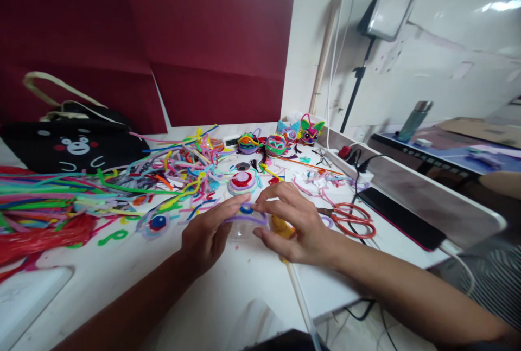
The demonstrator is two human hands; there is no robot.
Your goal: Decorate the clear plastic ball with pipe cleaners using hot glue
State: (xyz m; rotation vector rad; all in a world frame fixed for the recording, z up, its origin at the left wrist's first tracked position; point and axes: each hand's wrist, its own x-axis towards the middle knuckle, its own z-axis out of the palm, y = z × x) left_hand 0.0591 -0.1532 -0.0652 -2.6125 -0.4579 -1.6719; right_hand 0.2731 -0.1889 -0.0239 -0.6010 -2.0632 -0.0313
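My left hand [207, 234] and my right hand [295, 223] meet over the white table [122, 280], both pinching a small clear round piece [246, 221] wrapped in a purple pipe cleaner with a blue centre. The fingers of both hands are closed on it. Under my right palm lies something yellow [281, 227]. Just beyond the hands sits a round red and white pipe-cleaner piece [242, 182]. Red-handled scissors [353, 219] lie to the right of my right hand.
A heap of loose coloured pipe cleaners [122, 183] covers the left of the table. A black bear bag [75, 147] stands behind it. Finished colourful figures [285, 136] sit at the back. A black phone [401, 221] on a cable lies at the right edge.
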